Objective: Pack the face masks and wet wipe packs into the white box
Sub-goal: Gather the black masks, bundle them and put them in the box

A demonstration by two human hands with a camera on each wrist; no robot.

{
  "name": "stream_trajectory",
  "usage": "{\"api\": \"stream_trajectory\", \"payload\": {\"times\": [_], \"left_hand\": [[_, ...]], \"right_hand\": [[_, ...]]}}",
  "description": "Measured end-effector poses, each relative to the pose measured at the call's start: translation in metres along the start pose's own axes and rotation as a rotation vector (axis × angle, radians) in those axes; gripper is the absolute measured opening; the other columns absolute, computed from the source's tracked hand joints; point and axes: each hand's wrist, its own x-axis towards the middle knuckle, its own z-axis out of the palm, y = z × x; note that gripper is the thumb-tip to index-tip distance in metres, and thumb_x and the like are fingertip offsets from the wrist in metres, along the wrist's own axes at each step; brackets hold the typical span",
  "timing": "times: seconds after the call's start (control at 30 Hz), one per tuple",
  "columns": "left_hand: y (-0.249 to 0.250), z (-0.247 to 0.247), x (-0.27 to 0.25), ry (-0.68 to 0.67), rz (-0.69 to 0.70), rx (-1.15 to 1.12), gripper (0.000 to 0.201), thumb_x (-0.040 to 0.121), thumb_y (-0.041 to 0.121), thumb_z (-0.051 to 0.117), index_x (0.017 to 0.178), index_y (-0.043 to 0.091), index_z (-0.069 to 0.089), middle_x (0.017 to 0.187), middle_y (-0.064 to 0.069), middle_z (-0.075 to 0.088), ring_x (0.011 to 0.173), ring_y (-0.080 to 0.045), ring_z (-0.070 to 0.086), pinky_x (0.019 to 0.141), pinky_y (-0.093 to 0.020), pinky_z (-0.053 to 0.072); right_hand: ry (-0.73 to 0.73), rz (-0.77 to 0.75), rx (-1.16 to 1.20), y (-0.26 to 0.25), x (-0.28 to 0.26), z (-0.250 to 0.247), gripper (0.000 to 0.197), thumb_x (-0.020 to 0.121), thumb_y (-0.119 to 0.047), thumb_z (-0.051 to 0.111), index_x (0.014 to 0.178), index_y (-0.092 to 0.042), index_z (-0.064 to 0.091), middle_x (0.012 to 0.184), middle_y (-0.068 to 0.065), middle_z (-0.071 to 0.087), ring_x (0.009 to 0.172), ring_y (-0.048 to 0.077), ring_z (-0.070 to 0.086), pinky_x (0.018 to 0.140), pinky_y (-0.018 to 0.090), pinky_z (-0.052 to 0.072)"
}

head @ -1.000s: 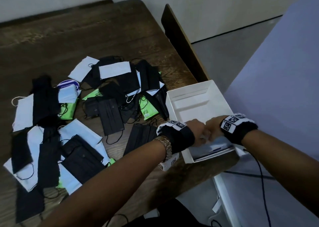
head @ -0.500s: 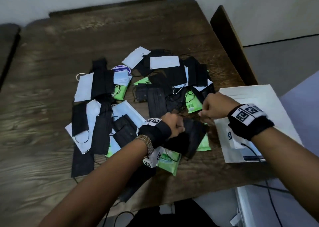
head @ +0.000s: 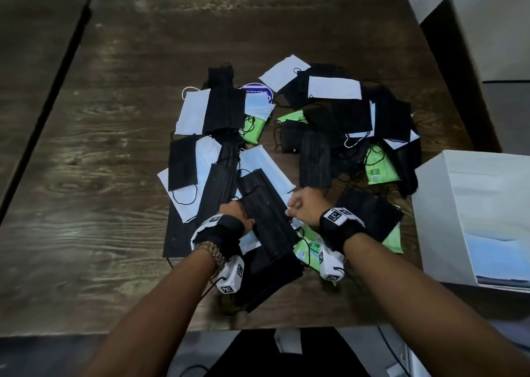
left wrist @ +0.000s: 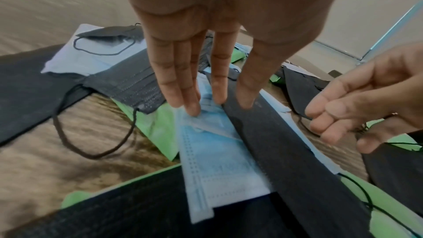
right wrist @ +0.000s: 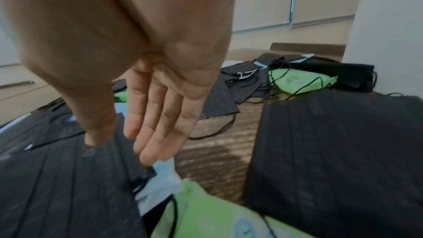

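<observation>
Wooden table (head: 114, 175) strewn with masks and wipe packs, white box (head: 436, 218) at right. Left hand (left wrist: 194, 61) flat-fingered on blue mask (left wrist: 213, 151). Right hand (right wrist: 148, 106) loose, touching black mask (right wrist: 68, 178). Gathering step; needs closing grip next.

Bare table (head: 114, 204) left & far — free; mask pile (head: 315, 152) clutters centre; white box (head: 447, 218) blocks right.

On the green wet wipe pack (head: 311, 250) at 5 o'clock of the heap, "Sar" and 15 are readable; the rest is hidden. The blue round label (head: 256, 91) at 12 o'clock is too blurred to read.
</observation>
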Motion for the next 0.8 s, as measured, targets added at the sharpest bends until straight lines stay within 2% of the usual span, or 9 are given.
{"api": "stream_trajectory", "payload": {"times": [0.1,0.17,0.23,0.33,0.47,0.57,0.63,0.73,0.8], "left_hand": [[-0.004,0.001,0.001,0.022,-0.05,-0.124,0.022,0.074,0.036,0.077,0.08,0.016,0.069,0.085,-0.004,0.067,0.082,-0.024,0.068,0.075,-0.024,0.054],[-0.005,0.001,0.003,0.039,-0.069,-0.215,0.019,0.073,0.029,0.079,0.071,0.018,0.063,0.081,-0.003,0.065,0.075,-0.021,0.066,0.072,-0.022,0.053],[-0.007,0.001,0.004,0.056,-0.079,-0.279,0.023,0.071,0.024,0.08,0.069,0.018,0.059,0.079,-0.003,0.062,0.074,-0.02,0.064,0.072,-0.022,0.052],[-0.009,0.003,0.005,0.044,-0.063,-0.355,0.028,0.072,0.02,0.081,0.068,0.018,0.053,0.075,0.0,0.058,0.075,-0.016,0.059,0.075,-0.02,0.05],[-0.01,0.002,0.006,0.063,-0.026,-0.445,0.027,0.073,0.013,0.079,0.068,0.021,0.054,0.065,0.004,0.058,0.069,-0.014,0.059,0.077,-0.021,0.052],[-0.008,-0.002,0.011,0.123,0.01,-0.515,0.026,0.07,0.005,0.075,0.067,0.02,0.054,0.062,0.001,0.061,0.064,-0.016,0.063,0.078,-0.025,0.056],[-0.005,-0.007,0.017,0.199,0.016,-0.548,0.025,0.07,0.002,0.071,0.065,0.019,0.054,0.058,0.002,0.058,0.062,-0.016,0.061,0.076,-0.024,0.055],[0.0,-0.011,0.028,0.24,0.006,-0.511,0.025,0.073,0.008,0.071,0.065,0.02,0.051,0.06,0.004,0.055,0.063,-0.012,0.054,0.073,-0.019,0.049],[0.001,-0.011,0.035,0.224,-0.04,-0.484,0.026,0.074,0.016,0.075,0.065,0.021,0.051,0.067,0.003,0.058,0.07,-0.013,0.056,0.076,-0.019,0.048]], "right_hand": [[-0.01,0.066,-0.064,-0.006,0.013,0.023,0.028,0.072,-0.034,0.086,0.083,-0.021,0.064,0.094,0.008,0.068,0.087,0.022,0.066,0.084,0.032,0.055],[-0.006,0.091,-0.093,-0.009,0.015,0.033,0.036,0.07,-0.038,0.087,0.087,-0.02,0.061,0.099,0.009,0.065,0.092,0.024,0.063,0.085,0.035,0.054],[0.01,0.103,-0.069,-0.011,0.015,0.037,0.037,0.068,-0.035,0.09,0.085,-0.019,0.061,0.096,0.007,0.065,0.092,0.026,0.064,0.082,0.035,0.054],[0.013,0.116,0.007,-0.012,0.014,0.039,0.03,0.067,-0.025,0.092,0.074,-0.018,0.064,0.082,0.003,0.065,0.084,0.025,0.069,0.075,0.031,0.055],[-0.014,0.043,0.08,-0.013,0.012,0.025,0.024,0.068,-0.018,0.091,0.08,-0.007,0.073,0.074,0.002,0.066,0.073,0.021,0.067,0.069,0.027,0.053],[0.022,0.045,0.112,-0.014,0.02,0.007,0.025,0.066,-0.024,0.092,0.075,-0.014,0.071,0.082,0.002,0.066,0.081,0.016,0.061,0.07,0.021,0.043],[0.078,0.07,0.118,-0.015,0.03,0.0,0.027,0.065,-0.028,0.093,0.069,-0.02,0.067,0.088,0.005,0.071,0.088,0.018,0.064,0.076,0.024,0.048],[0.121,0.111,0.105,-0.02,0.043,0.003,0.03,0.063,-0.032,0.093,0.069,-0.022,0.066,0.096,0.008,0.07,0.091,0.021,0.067,0.079,0.027,0.051],[0.109,0.141,0.094,-0.022,0.048,0.011,0.037,0.061,-0.035,0.094,0.078,-0.02,0.066,0.102,0.008,0.067,0.091,0.022,0.065,0.079,0.026,0.049]]}}
